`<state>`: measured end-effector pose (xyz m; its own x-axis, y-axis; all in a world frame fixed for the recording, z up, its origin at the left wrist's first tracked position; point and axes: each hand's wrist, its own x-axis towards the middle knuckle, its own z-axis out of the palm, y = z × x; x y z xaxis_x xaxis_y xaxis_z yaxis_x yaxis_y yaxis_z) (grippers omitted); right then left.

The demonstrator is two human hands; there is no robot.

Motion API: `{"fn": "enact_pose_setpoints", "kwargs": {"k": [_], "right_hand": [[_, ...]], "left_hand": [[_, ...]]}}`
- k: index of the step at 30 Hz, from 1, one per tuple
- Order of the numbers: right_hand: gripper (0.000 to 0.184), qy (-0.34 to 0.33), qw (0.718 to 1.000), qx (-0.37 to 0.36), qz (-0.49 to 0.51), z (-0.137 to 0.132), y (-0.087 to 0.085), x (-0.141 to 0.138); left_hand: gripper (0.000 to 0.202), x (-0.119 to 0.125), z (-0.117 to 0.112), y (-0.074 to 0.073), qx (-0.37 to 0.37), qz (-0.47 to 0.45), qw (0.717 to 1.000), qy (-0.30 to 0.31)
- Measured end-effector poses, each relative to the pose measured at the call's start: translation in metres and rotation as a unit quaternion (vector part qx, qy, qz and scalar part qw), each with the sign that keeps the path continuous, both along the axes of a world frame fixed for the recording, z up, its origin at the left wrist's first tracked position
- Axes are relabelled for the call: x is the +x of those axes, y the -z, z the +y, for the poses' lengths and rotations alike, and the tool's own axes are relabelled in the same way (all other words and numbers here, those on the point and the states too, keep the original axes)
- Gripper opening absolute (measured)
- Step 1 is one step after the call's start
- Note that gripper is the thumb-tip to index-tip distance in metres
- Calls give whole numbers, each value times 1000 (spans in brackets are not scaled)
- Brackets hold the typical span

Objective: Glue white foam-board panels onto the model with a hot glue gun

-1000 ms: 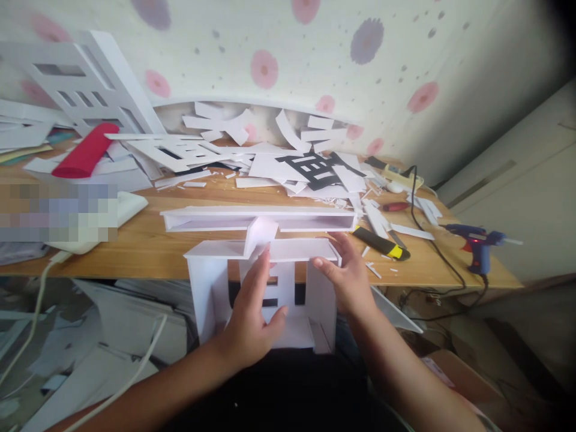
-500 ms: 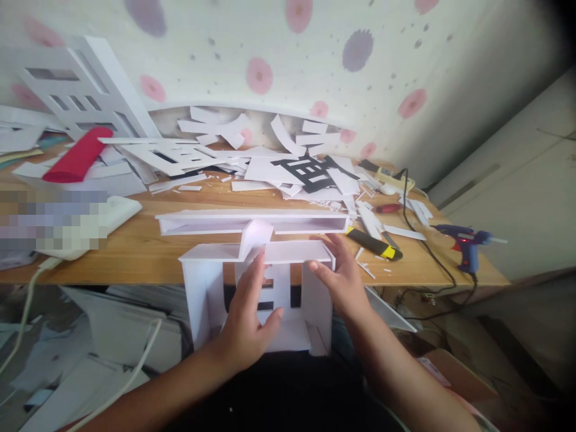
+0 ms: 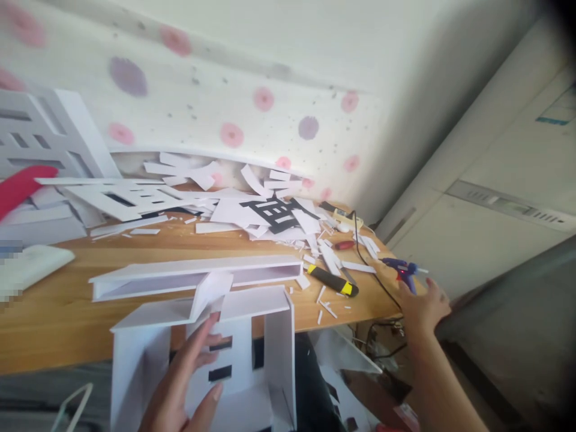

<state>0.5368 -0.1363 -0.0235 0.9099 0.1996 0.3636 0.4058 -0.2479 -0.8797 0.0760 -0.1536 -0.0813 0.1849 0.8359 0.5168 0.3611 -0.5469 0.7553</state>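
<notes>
A white foam-board construction (image 3: 252, 300) in the shape of a boxy character leans against the front edge of the wooden table (image 3: 54, 324). My left hand (image 3: 189, 384) lies flat against its inner panel, fingers spread and pointing up. My right hand (image 3: 420, 309) is stretched out to the right, fingers apart, just below a blue hot-glue gun (image 3: 402, 271) that lies at the table's right corner. The fingers are close to the gun but hold nothing.
A yellow-and-black utility knife (image 3: 332, 280) and a red-handled tool (image 3: 344, 245) lie on the table. White foam-board offcuts and a black cut-out character (image 3: 274, 213) cover the back. A black cord (image 3: 364, 258) runs off the right edge. A grey cabinet (image 3: 490, 198) stands at right.
My right hand left the foam-board construction and reached right toward the glue gun. The view swung right and tilted. My left hand stays on the construction.
</notes>
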Motion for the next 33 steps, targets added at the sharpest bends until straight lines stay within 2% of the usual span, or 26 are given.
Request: {"fn": "enact_pose_setpoints", "kwargs": {"k": [2, 3, 5, 6, 9, 11, 13, 15, 17, 19, 20, 21, 23, 25, 29, 33], "right_hand": [[51, -2, 998, -55, 18, 3, -2, 27], [41, -9, 996, -79, 29, 4, -2, 35], [25, -18, 993, -111, 44, 5, -1, 42], [23, -17, 992, -115, 46, 4, -1, 43], [31, -34, 995, -81, 36, -1, -7, 33], [45, -107, 992, -58, 38, -10, -14, 18], [52, -215, 973, -69, 52, -22, -24, -5], [44, -329, 935, -120, 61, -34, -41, -34], [32, -472, 853, -217, 34, -42, -64, -66], [27, -593, 760, -266, -20, -43, -90, -95], [23, -638, 710, -290, -66, -41, -101, -107], [21, -660, 681, -300, -105, -37, -112, -117], [20, -670, 642, -332, -169, -28, -127, -132], [20, -647, 632, -366, -219, -19, -135, -140], [24, -598, 633, -401, -285, -8, -138, -147], [23, -575, 641, -413, -297, -4, -137, -152]], "left_hand": [[48, -3, -3, -6, 19, 11, 1000, -15], [42, -4, -4, -10, 39, 27, 999, -1], [36, -3, -3, -17, 80, 72, 992, 68], [36, -2, -2, -19, 88, 96, 987, 99], [30, 6, 3, -24, 23, 145, 981, 129], [29, 11, 6, -26, -14, 157, 978, 136], [32, 16, 8, -29, -15, 162, 975, 154], [38, 20, 9, -34, -7, 172, 969, 180], [47, 24, 9, -39, -8, 186, 960, 211], [57, 28, 9, -43, -18, 200, 949, 244], [63, 31, 8, -44, -27, 207, 942, 261], [68, 34, 8, -45, -37, 215, 935, 278], [74, 39, 6, -45, -66, 233, 920, 308], [78, 44, 4, -44, -92, 249, 906, 328], [81, 48, 3, -44, -118, 262, 892, 349], [82, 47, 4, -41, -115, 254, 893, 353]]}}
